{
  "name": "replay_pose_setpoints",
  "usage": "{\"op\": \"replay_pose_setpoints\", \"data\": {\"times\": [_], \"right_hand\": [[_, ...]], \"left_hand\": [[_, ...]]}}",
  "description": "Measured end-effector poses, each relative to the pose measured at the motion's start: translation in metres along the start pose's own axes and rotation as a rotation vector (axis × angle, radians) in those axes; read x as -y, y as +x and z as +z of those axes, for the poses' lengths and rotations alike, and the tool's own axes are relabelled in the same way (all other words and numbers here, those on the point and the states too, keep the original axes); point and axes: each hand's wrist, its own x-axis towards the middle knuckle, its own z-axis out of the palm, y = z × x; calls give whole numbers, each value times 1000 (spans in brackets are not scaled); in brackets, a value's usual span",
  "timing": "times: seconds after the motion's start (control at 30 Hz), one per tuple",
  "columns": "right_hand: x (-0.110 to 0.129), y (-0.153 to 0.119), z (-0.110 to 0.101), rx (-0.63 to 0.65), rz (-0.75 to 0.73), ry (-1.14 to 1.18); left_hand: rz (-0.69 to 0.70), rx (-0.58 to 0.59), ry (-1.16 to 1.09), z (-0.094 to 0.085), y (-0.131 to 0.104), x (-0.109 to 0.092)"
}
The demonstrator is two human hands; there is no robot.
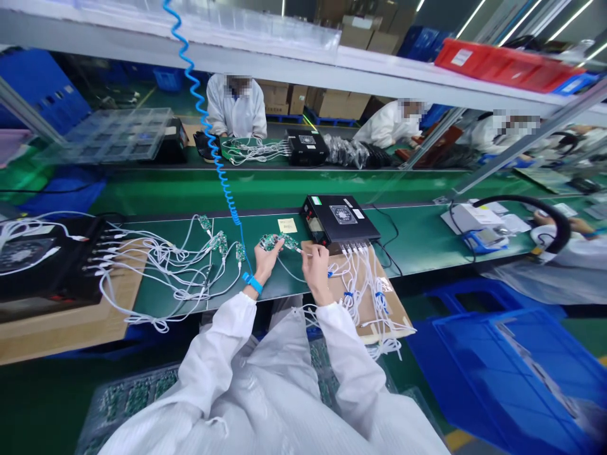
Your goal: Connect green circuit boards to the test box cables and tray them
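Green circuit boards (287, 241) are gripped by my left hand (266, 259), which wears a blue wrist strap (252, 282) joined to a coiled blue cord. Pinched in my right hand (317, 268) is a white cable end at the right edge of the boards; whether it is plugged in I cannot tell. Just behind my right hand sits a black box with a fan grille (342, 215), with several white cables (360, 278) running from its front over a cardboard sheet (398, 316). More boards (220, 242) on white cables lie left of my left hand.
Another black box (42, 259) stands at the left on cardboard. A yellow note (287, 225) lies behind the boards. The coiled blue cord (213, 148) hangs from above. A blue crate (516, 373) is at lower right, with trays of boards (133, 395) by my lap. Several co-workers sit opposite and right.
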Motion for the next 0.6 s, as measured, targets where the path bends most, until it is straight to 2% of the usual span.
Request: {"op": "replay_pose_setpoints", "data": {"times": [0.07, 0.2, 0.3, 0.5, 0.6], "right_hand": [[7, -14, 12, 34, -31, -99], [15, -31, 48, 303, -8, -211], [13, -32, 62, 351, 24, -202], [11, -31, 41, 329, 10, -19], [19, -28, 34, 194, 54, 201]], "left_hand": [[6, -19, 18, -2, 2, 6], [26, -34, 66, -8, -1, 16], [57, -40, 101, -12, -5, 18], [124, -74, 159, -17, -11, 19], [172, -71, 193, -17, -19, 25]]}}
